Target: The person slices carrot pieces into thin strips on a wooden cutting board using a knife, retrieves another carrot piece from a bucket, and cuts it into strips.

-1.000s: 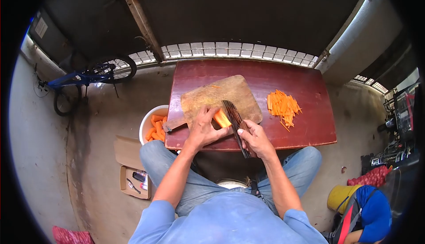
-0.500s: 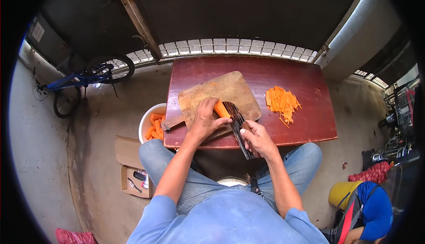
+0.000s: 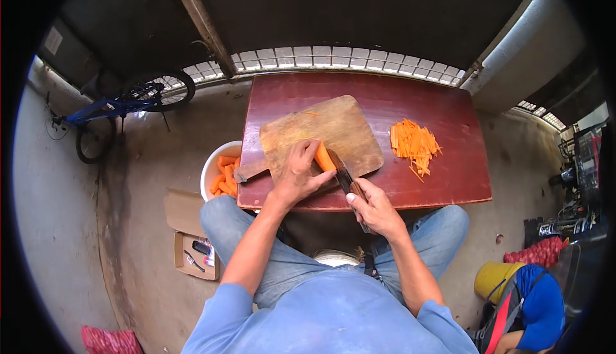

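My left hand (image 3: pixel 299 173) is closed on a peeled carrot (image 3: pixel 324 157), holding it against the wooden cutting board (image 3: pixel 340 120), with the thumb pointing toward the blade. In my right hand (image 3: pixel 377 209) is a knife (image 3: pixel 345 177) with a dark blade, seen nearly edge-on at the carrot's right side. My fingers hide part of the knife's grip. A heap of carrot strips (image 3: pixel 416 145) lies on the table to the right of the board. One small strip (image 3: pixel 313 113) rests near the board's far edge.
The red wooden table (image 3: pixel 449 107) stands before my knees. At its left is a white bucket (image 3: pixel 206 177) of carrots (image 3: pixel 226 175). An open cardboard box (image 3: pixel 186 267) sits on the floor. A bicycle (image 3: pixel 106 111), a yellow bucket (image 3: pixel 491 280) and red mesh sacks (image 3: pixel 536 251) are farther out.
The knife has turned from showing its broad dark face to nearly edge-on beside the carrot. My left hand keeps its hold on the carrot. The view has shifted slightly.
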{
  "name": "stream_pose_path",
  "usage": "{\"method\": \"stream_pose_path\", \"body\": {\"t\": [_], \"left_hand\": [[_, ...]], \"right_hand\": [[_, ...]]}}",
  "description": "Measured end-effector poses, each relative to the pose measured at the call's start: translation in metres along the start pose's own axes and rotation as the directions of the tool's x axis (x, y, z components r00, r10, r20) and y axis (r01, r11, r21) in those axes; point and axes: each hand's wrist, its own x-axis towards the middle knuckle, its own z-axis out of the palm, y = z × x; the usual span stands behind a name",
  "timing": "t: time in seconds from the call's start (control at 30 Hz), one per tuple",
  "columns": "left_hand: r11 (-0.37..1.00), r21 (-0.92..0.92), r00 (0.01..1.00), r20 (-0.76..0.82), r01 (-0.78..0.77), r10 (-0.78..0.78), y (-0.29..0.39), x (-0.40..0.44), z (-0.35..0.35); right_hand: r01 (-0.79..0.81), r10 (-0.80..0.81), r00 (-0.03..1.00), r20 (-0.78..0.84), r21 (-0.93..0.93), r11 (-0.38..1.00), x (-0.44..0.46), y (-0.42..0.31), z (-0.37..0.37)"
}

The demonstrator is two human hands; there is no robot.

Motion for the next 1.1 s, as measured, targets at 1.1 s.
{"method": "stream_pose_path", "body": {"t": [1.1], "left_hand": [[0.995,0.103,0.999,0.038,0.005,-0.009,0.012,-0.009,0.004]], "right_hand": [[0.085,-0.086,0.984,-0.157,-0.013,0.996,0.001,-0.005,-0.001]]}}
